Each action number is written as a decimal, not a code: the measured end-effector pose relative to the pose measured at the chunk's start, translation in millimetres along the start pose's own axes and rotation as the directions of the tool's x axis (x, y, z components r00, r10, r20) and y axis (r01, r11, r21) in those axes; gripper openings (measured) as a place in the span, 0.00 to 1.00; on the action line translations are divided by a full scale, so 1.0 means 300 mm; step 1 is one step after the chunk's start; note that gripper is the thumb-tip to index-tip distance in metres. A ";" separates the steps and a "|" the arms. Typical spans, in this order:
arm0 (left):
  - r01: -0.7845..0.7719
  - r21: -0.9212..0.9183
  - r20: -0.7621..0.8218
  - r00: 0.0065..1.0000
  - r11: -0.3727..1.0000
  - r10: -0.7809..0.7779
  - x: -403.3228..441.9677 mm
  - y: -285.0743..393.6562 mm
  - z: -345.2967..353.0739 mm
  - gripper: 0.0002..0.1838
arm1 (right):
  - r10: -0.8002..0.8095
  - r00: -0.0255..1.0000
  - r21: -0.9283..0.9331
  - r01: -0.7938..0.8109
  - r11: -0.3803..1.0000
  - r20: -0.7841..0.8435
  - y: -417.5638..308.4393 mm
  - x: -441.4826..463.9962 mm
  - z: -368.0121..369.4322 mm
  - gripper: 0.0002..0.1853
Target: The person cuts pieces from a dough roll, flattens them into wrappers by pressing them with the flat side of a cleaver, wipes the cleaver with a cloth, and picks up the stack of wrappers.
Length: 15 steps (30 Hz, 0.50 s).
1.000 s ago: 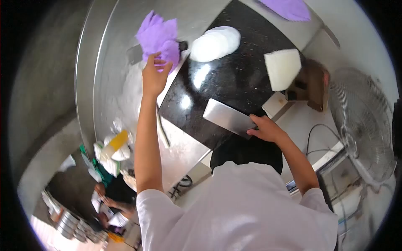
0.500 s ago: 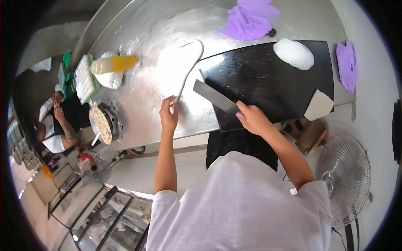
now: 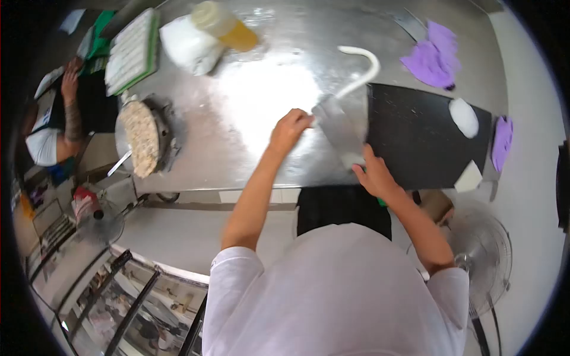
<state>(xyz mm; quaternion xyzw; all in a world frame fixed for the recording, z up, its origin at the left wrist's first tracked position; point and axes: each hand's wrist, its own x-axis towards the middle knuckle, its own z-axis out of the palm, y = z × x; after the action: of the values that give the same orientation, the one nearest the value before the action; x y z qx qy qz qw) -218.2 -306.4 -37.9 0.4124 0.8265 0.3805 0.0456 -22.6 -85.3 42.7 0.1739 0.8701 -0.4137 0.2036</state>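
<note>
A long white dough rope (image 3: 363, 78) lies curved on the steel table, its near end running under the blade tip to my left fingertips. My left hand (image 3: 290, 129) is closed, fingers pinched together at that end; the grip itself is partly hidden. My right hand (image 3: 377, 177) grips a cleaver (image 3: 339, 127) by its handle. The wide blade, blurred by motion, lies across the dough close to my left fingers.
A black board (image 3: 424, 130) carries a white dough lump (image 3: 464, 118) and a pale scraper (image 3: 469, 177). Purple cloths (image 3: 432, 56) lie beyond. At left are a pan of filling (image 3: 141, 139), a bottle of yellow liquid (image 3: 224, 26), a white bag (image 3: 190, 46) and a tray (image 3: 133, 50). Another person (image 3: 50, 139) stands far left.
The view has shifted, so the table's contents sit elsewhere in frame. The cleaver has come left off the board onto the dough's near end, and my left fingers have closed beside it.
</note>
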 end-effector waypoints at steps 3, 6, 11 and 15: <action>0.323 -0.179 0.043 0.946 0.929 -0.320 -0.004 -0.004 0.023 0.09 | -0.005 0.994 0.109 0.017 0.994 -0.109 0.022 0.004 0.123 0.34; 0.003 -0.027 -0.119 0.993 1.000 -0.007 0.011 0.007 -0.010 0.10 | 0.032 0.993 0.123 -0.018 0.992 -0.116 0.015 -0.005 0.167 0.36; 0.141 -0.146 -0.214 0.962 0.979 -0.171 0.023 0.104 -0.051 0.09 | 0.068 0.990 0.229 -0.039 0.973 -0.120 -0.028 -0.084 0.082 0.32; 0.206 -0.277 -0.244 0.930 0.939 -0.276 0.103 0.235 -0.101 0.11 | 0.140 0.911 0.315 -0.012 0.949 -0.387 0.088 -0.264 0.075 0.30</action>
<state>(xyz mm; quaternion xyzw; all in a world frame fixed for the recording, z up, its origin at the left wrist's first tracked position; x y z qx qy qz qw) -204.6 -276.1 37.9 0.2404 0.8155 0.5259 0.0263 62.4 -97.9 51.9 0.3190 0.8113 -0.4899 0.0058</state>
